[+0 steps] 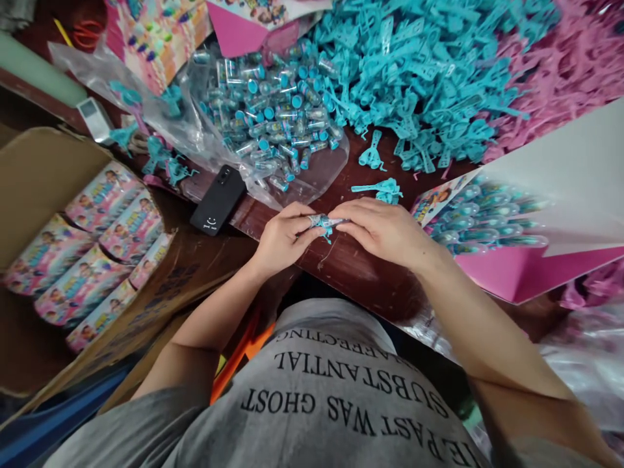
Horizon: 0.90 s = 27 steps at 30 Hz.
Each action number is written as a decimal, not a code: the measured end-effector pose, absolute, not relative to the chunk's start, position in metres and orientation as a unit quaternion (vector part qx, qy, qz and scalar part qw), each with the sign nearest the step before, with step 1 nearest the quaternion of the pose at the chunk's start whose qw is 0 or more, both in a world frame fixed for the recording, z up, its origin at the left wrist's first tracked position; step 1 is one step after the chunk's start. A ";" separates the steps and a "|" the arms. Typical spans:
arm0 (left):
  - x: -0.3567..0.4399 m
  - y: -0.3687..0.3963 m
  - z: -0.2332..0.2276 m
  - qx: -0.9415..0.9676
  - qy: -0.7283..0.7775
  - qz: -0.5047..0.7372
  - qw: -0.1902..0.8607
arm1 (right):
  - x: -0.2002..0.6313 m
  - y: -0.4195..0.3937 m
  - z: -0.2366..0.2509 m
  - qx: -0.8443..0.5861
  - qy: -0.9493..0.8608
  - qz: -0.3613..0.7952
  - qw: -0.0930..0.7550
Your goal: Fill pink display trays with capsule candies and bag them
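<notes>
- Lying far left of the hands, a cardboard box (34, 175) holds printed packs.
- Left hand (283, 237) and right hand (385, 231) both pinch one small teal-capped tube (325, 223) between them.
- Beyond the right hand sits a teal parts pile (429, 71).

- Dark brown wooden table (351, 260).
- Far: teal plastic pieces (419, 71), pink pieces (560, 71) to the right.
- Middle: clear bag of capped vials (273, 110).
- Left: black phone (218, 199).
- Right: pink display card (526, 266).

Bright even light w/ soft shadows, glare on plastic bag (195, 123), wide-angle bending at edges.
</notes>
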State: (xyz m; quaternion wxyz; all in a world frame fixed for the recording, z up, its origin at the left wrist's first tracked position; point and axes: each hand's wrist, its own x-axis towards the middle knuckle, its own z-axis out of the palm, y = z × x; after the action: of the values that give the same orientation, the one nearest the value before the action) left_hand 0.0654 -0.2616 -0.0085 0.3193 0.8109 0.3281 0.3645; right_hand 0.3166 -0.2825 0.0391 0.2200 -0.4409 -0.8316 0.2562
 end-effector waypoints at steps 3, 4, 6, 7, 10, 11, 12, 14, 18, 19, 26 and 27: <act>0.058 -0.264 -0.012 0.859 0.308 0.360 0.192 | 0.310 -0.283 0.037 -0.452 -0.821 0.281 0.208; 0.055 -0.265 -0.013 0.867 0.307 0.360 0.156 | 0.306 -0.283 0.036 -0.467 -0.804 0.305 0.208; 0.048 -0.267 -0.015 0.870 0.316 0.362 0.109 | 0.296 -0.282 0.034 -0.507 -0.759 0.351 0.209; 0.044 -0.269 -0.016 0.867 0.327 0.363 0.099 | 0.291 -0.282 0.033 -0.528 -0.737 0.367 0.208; 0.033 -0.271 -0.018 0.859 0.348 0.361 0.102 | 0.277 -0.282 0.033 -0.564 -0.707 0.374 0.204; 0.030 -0.271 -0.018 0.856 0.349 0.365 0.109 | 0.275 -0.282 0.034 -0.560 -0.713 0.368 0.207; 0.028 -0.271 -0.018 0.853 0.347 0.371 0.119 | 0.274 -0.282 0.034 -0.549 -0.726 0.356 0.212; 0.024 -0.271 -0.016 0.847 0.339 0.382 0.147 | 0.274 -0.283 0.036 -0.507 -0.771 0.317 0.218; 0.024 -0.271 -0.010 0.839 0.313 0.399 0.198 | 0.275 -0.289 0.039 -0.452 -0.853 0.189 0.180; 0.024 -0.271 -0.009 0.839 0.311 0.399 0.200 | 0.275 -0.291 0.040 -0.449 -0.863 0.157 0.167; 0.018 -0.273 -0.009 0.853 0.315 0.369 0.190 | 0.265 -0.287 0.032 -0.475 -0.813 0.304 0.147; 0.015 -0.273 -0.009 0.852 0.318 0.368 0.192 | 0.263 -0.282 0.029 -0.472 -0.784 0.374 0.148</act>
State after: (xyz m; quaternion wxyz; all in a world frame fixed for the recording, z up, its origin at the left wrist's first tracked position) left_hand 0.0147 -0.2734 -0.0089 0.1921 0.8525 0.3182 0.3676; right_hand 0.2634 -0.2816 0.0292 0.1482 -0.4722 -0.7843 0.3741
